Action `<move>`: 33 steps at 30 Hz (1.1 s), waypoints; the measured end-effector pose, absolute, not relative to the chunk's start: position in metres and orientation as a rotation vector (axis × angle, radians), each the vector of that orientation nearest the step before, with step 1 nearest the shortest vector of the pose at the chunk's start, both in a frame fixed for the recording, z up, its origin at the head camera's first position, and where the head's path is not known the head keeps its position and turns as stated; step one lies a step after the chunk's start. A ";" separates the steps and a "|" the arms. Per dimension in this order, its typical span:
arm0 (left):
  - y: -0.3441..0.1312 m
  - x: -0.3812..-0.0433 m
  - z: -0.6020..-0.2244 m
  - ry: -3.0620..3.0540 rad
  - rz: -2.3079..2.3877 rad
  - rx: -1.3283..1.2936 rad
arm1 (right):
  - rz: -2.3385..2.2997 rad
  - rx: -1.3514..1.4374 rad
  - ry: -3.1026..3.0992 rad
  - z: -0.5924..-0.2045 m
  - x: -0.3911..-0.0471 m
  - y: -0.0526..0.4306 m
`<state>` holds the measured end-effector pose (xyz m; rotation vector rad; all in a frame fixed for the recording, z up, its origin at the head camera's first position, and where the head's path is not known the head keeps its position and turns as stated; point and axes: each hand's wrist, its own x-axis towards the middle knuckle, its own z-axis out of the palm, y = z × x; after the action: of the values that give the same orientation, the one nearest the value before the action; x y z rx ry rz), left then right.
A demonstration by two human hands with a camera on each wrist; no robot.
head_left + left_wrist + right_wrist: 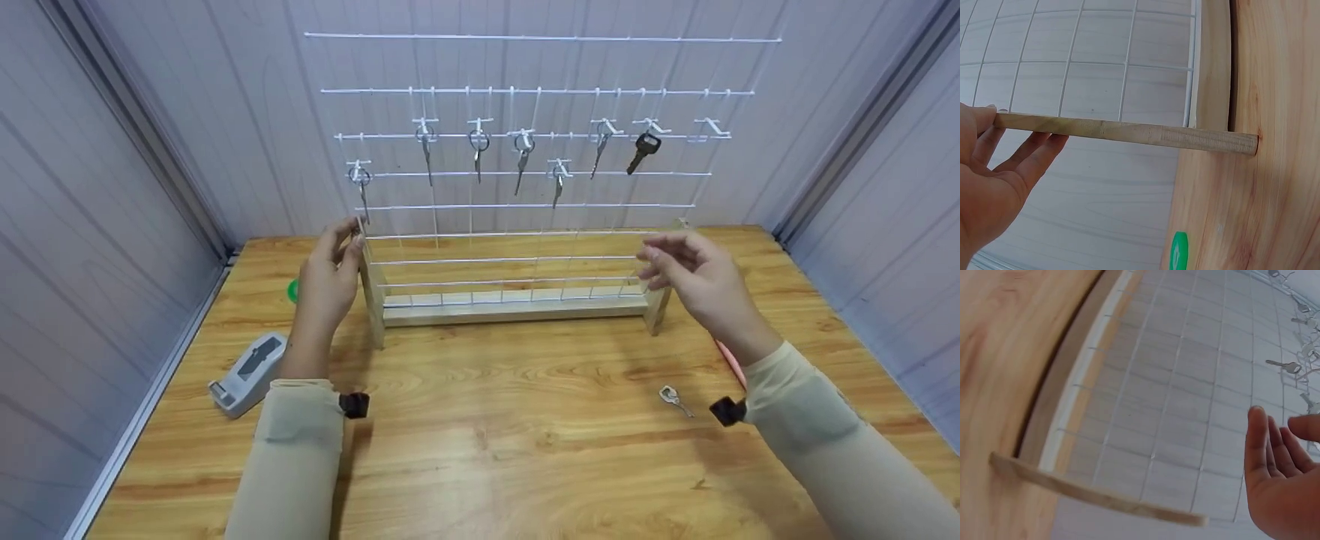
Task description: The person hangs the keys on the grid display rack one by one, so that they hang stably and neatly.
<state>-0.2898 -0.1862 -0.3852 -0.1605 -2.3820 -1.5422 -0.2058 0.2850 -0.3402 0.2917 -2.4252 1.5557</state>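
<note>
A white wire grid rack [540,174] stands upright in a wooden base [517,310]. Several keys on rings hang from its white hooks, among them a silver key [522,169] and a dark-headed key [643,152] towards the right. My left hand [330,262] pinches the top of the left wooden post [1129,133] between thumb and fingers. Beside the right wooden post [1100,496], my right hand [697,277] is raised with fingers loosely bent, holding nothing. On the table below it lies a loose silver key [675,400].
A grey-white plastic device [249,373] lies at the left of the wooden table [480,450]. Behind the left hand shows a green round object [292,290]. A thin pink-red object [729,361] is partly hidden by the right forearm. Pale panels [112,187] enclose the table.
</note>
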 end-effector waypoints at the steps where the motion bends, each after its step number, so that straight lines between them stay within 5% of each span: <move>1: -0.186 -0.289 -0.385 -2.386 -1.545 -0.155 | 1.528 0.284 -2.479 -0.344 -0.203 0.289; 18: -0.186 -0.289 -0.386 -2.415 -1.508 -0.154 | 0.878 0.534 -3.313 -0.410 -0.174 0.350; 33: -0.186 -0.290 -0.384 -2.429 -1.515 -0.126 | 0.773 0.257 -3.442 -0.426 -0.171 0.350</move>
<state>-0.2898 -0.1855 -0.3840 -0.1263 -2.4295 -1.5154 -0.1705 0.3503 -0.4255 0.2570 -3.4420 0.7734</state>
